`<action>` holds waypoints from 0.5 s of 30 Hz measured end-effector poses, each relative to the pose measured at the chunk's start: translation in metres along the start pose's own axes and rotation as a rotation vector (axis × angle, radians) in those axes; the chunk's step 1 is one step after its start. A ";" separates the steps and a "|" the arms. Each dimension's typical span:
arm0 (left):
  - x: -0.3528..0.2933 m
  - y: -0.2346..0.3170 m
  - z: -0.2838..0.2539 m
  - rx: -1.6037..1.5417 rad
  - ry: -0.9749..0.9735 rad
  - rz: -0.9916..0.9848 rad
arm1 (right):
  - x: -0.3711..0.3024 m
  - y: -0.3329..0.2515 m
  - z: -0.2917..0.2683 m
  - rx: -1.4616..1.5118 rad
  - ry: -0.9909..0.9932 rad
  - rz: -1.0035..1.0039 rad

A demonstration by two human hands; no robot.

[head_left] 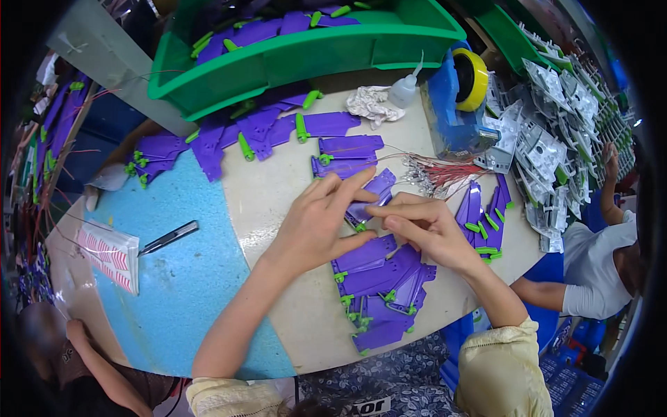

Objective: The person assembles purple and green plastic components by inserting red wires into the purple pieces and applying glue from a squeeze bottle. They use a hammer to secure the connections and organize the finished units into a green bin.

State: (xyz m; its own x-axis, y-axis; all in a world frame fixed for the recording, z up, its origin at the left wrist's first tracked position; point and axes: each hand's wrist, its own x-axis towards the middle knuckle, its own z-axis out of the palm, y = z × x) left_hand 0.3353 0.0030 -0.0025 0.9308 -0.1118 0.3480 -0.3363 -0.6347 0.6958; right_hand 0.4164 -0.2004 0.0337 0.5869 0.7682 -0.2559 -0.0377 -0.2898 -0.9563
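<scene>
A flat purple plastic piece [381, 182] with a green tip is under my fingers at the middle of the bench. My left hand [309, 219] steadies it, with the fingers over its upper part and the thumb by its lower end. From the right, my right hand [438, 233] reaches to the same piece, its thumb and fingertips drawn together in a pinch. What the right fingertips pinch is too small to make out. Below both hands lies an overlapping pile of purple pieces with green clips [382, 278]. Above them are two more purple pieces [351, 146].
A green bin [306, 52] of purple pieces stands at the back, beside a squeeze bottle [403, 90], a crumpled cloth [375, 104] and a tape dispenser [445, 104]. Red wires [445, 174] and silvery parts [545, 149] lie right. A cutter knife [169, 238] rests left. Other people sit on both sides.
</scene>
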 end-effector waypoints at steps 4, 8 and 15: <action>0.000 0.004 -0.004 0.020 -0.042 -0.041 | 0.011 0.014 0.003 -0.281 0.036 -0.214; -0.012 0.001 0.005 0.077 0.136 0.072 | 0.012 0.010 0.012 -0.484 0.134 -0.298; -0.006 0.010 0.001 0.103 -0.050 -0.101 | 0.026 -0.006 -0.028 -0.769 0.654 -0.390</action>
State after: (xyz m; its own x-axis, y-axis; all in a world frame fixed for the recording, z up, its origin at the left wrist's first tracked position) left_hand 0.3260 -0.0039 0.0017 0.9660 -0.0802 0.2460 -0.2269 -0.7193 0.6566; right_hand 0.4548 -0.1947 0.0368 0.7749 0.4978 0.3896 0.6290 -0.5469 -0.5524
